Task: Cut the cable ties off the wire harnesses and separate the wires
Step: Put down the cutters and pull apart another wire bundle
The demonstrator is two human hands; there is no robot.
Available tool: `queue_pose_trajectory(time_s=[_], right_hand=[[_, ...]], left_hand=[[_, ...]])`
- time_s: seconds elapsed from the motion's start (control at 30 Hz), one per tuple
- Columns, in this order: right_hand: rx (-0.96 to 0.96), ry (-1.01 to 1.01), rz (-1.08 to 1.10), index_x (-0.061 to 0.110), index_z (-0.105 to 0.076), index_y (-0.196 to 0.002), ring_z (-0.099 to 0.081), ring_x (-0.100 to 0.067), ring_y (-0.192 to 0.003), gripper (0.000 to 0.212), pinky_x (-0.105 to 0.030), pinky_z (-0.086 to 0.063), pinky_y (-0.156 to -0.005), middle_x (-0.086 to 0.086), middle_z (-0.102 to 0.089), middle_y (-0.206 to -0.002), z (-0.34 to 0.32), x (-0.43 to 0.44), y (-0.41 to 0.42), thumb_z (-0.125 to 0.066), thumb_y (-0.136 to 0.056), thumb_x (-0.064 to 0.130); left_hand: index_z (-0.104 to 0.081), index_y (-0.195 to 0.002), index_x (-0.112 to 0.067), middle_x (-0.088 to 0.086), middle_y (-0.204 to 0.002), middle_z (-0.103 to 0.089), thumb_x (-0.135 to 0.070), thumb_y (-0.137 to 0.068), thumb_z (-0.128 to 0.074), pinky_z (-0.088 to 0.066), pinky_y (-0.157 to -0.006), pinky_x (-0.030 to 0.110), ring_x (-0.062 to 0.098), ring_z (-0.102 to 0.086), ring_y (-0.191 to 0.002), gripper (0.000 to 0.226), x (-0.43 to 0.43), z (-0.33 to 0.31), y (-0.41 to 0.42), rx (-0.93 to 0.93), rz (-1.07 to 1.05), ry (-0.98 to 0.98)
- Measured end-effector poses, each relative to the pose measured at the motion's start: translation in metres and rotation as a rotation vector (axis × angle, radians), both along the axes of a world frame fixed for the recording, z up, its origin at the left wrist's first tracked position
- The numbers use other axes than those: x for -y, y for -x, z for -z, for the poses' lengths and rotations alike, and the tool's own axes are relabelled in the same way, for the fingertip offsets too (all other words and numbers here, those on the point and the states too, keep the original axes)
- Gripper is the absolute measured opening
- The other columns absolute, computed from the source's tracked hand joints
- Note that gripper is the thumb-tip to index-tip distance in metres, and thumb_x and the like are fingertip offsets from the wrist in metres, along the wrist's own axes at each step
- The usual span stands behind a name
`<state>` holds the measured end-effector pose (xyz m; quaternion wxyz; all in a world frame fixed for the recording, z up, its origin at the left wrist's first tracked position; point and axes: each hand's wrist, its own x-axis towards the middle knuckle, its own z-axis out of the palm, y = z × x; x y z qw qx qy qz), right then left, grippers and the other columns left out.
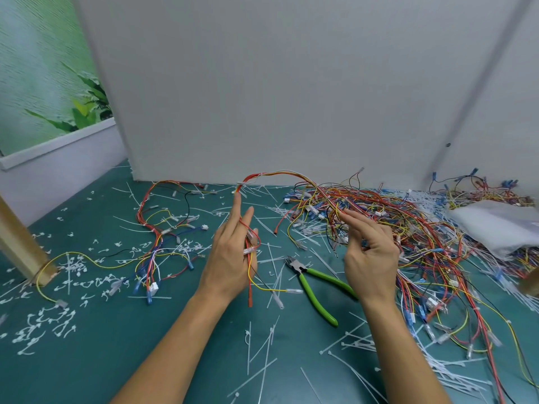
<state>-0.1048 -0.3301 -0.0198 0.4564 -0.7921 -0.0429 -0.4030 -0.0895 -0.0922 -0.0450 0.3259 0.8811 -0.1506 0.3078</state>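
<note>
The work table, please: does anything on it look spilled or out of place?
Yes. White cable ties and clipped bits are strewn across the table, even around the green cutters, and loose wires sprawl in a tangled heap at right.

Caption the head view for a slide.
The left hand and right hand hold up a wire harness beside the tangled pile; green-handled cutters lie on the mat.

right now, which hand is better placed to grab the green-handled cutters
Right. The green-handled cutters lie beside the right hand, with the handles running under it. The left hand grips the wire harness, wires threaded between its fingers, and sits farther from the handles.
</note>
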Motion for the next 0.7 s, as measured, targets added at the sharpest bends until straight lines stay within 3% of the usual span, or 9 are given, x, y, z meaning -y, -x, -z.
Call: queue_pose_trajectory(time_s=[0.1, 0.27, 0.47, 0.57, 0.7], right_hand=[[-0.002, -0.005, -0.006, 0.016, -0.078, -0.114, -0.058, -0.014, -0.112, 0.031, -0.024, -0.047, -0.096, 0.008, -0.074, -0.115, -0.0005, 0.0002, 0.0001, -0.063, -0.096, -0.004], [-0.017, -0.032, -0.027, 0.017, -0.077, -0.118, -0.058, -0.012, -0.111, 0.026, -0.026, -0.049, -0.096, 0.006, -0.074, -0.113, 0.0, -0.0008, -0.0003, -0.066, -0.097, 0.005], [-0.033, -0.088, -0.042, 0.021, -0.075, -0.119, -0.064, -0.013, -0.098, 0.026, -0.028, -0.052, -0.085, 0.026, -0.066, -0.102, -0.0002, -0.003, 0.0002, -0.069, -0.097, 0.011], [-0.071, -0.124, -0.036, 0.022, -0.074, -0.121, -0.064, -0.01, -0.084, 0.026, -0.029, -0.053, -0.081, 0.021, -0.069, -0.101, 0.0012, -0.0025, -0.0008, -0.07, -0.096, 0.013], [-0.099, -0.19, -0.052, 0.025, -0.074, -0.116, -0.068, 0.004, -0.088, 0.021, -0.012, -0.052, -0.079, 0.023, -0.071, -0.1, 0.0003, -0.0019, -0.0009, -0.07, -0.097, 0.017]], left_hand=[[-0.04, -0.15, -0.012, 0.0, -0.167, -0.011, 0.006, -0.087, -0.057, -0.043, -0.106, 0.041, 0.026, -0.047, -0.13, 0.068, -0.0006, 0.0033, -0.003, 0.012, 0.004, -0.001], [-0.04, -0.15, -0.015, -0.006, -0.167, -0.008, 0.001, -0.092, -0.056, -0.037, -0.102, 0.027, 0.024, -0.048, -0.128, 0.063, -0.001, 0.0073, -0.0066, 0.007, -0.008, 0.018], [-0.042, -0.149, -0.011, 0.0, -0.167, -0.012, 0.003, -0.092, -0.054, -0.048, -0.104, 0.044, 0.026, -0.046, -0.136, 0.06, -0.0006, 0.0071, -0.008, 0.01, 0.027, 0.061], [-0.043, -0.148, -0.01, 0.003, -0.167, -0.015, 0.002, -0.093, -0.054, -0.045, -0.108, 0.044, 0.026, -0.043, -0.139, 0.058, -0.0002, 0.007, -0.0083, 0.004, 0.034, 0.095], [-0.044, -0.147, -0.011, 0.003, -0.166, -0.018, -0.013, -0.098, -0.049, -0.043, -0.111, 0.041, 0.015, -0.038, -0.142, 0.049, 0.0004, 0.0078, -0.0092, 0.03, 0.037, 0.128]])
